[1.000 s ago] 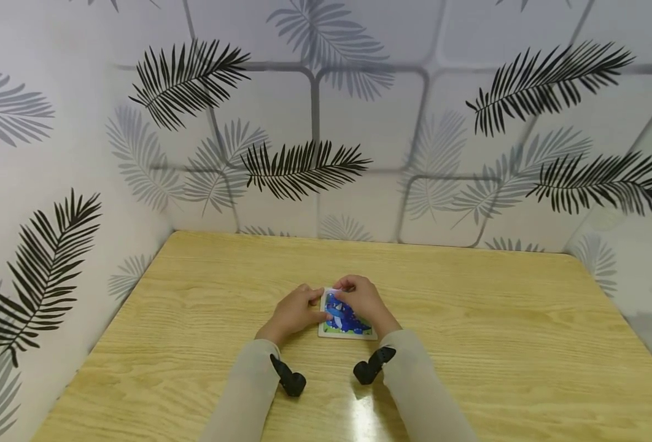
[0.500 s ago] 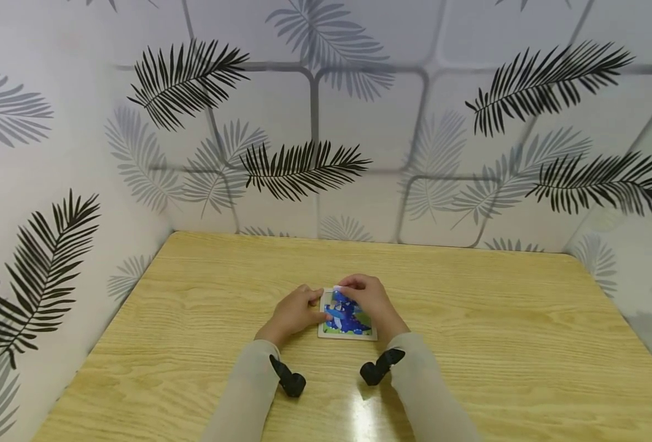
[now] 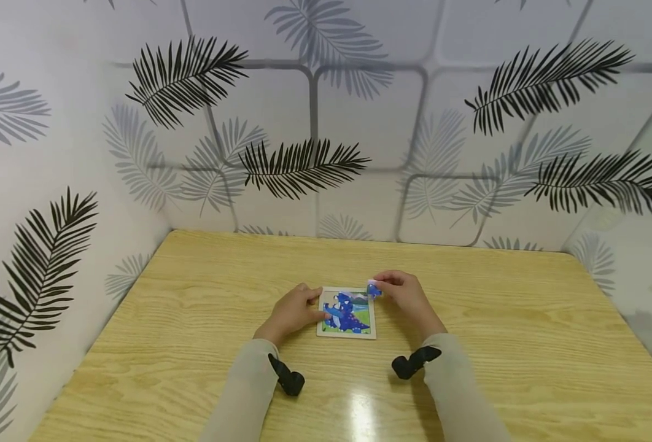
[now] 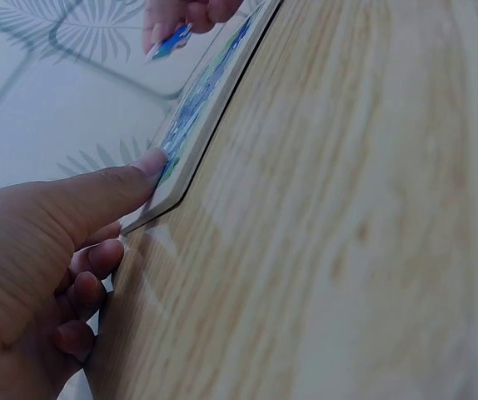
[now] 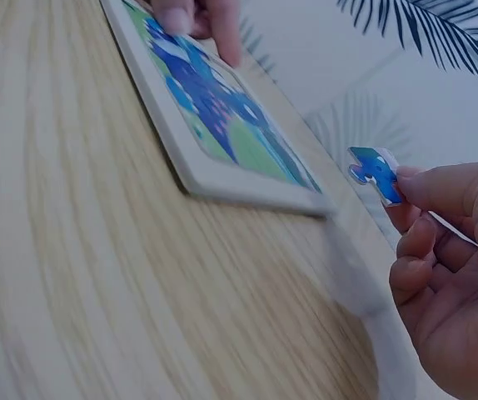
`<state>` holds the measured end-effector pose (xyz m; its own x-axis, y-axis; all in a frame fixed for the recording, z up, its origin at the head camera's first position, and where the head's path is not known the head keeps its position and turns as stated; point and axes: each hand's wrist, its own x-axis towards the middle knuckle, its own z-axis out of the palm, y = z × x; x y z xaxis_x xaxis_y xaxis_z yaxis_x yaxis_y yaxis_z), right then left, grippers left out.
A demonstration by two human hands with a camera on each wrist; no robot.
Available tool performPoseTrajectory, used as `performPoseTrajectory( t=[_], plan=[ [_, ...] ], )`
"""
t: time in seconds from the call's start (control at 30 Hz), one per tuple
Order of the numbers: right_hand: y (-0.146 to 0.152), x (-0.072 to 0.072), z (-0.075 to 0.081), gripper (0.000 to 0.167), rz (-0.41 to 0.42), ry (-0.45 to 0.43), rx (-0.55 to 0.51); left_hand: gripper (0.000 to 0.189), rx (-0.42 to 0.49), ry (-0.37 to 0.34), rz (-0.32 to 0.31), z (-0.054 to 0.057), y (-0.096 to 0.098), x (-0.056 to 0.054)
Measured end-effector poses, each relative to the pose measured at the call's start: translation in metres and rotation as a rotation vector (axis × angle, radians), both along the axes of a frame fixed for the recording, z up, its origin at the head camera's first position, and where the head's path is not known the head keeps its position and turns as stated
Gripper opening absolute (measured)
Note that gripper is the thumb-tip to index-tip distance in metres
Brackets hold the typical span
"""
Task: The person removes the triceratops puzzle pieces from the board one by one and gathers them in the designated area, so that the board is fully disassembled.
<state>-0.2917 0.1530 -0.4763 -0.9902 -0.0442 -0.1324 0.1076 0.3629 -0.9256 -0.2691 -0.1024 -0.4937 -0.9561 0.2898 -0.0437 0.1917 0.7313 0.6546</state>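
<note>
A square jigsaw puzzle (image 3: 356, 320) with a blue dinosaur picture and a pale frame lies flat on the table. At its upper left the picture has a bare pale spot. My left hand (image 3: 293, 313) holds the board's left side; in the left wrist view the thumb (image 4: 110, 193) presses on the picture and the other fingers curl by the edge. My right hand (image 3: 409, 299) pinches a blue jigsaw piece (image 5: 375, 173) between thumb and fingertips. In the head view the piece appears at the board's upper right corner; the right wrist view shows it raised and apart from the board.
The wood-grain table (image 3: 221, 270) spreads around the puzzle on all sides. Behind it and to the left stand walls (image 3: 370, 123) with a leaf pattern. A black wrist camera (image 3: 290, 376) is strapped to the left sleeve, another camera (image 3: 411, 363) to the right.
My right hand has lifted the blue piece from the puzzle's upper left area and carried it right to the upper right corner. My left hand has stayed at the board's left side.
</note>
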Motion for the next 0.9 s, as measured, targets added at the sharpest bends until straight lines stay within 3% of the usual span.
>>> performPoseTrajectory(
  t=[0.4,0.9],
  plan=[
    [0.037,-0.003,-0.006,0.024,-0.024,0.026,0.056,0.071,-0.009,0.018,0.001,0.005,-0.002,-0.001],
    [0.038,-0.005,-0.018,0.02,-0.055,0.074,0.206,0.071,0.002,-0.011,0.018,0.002,0.001,0.0]
  ],
)
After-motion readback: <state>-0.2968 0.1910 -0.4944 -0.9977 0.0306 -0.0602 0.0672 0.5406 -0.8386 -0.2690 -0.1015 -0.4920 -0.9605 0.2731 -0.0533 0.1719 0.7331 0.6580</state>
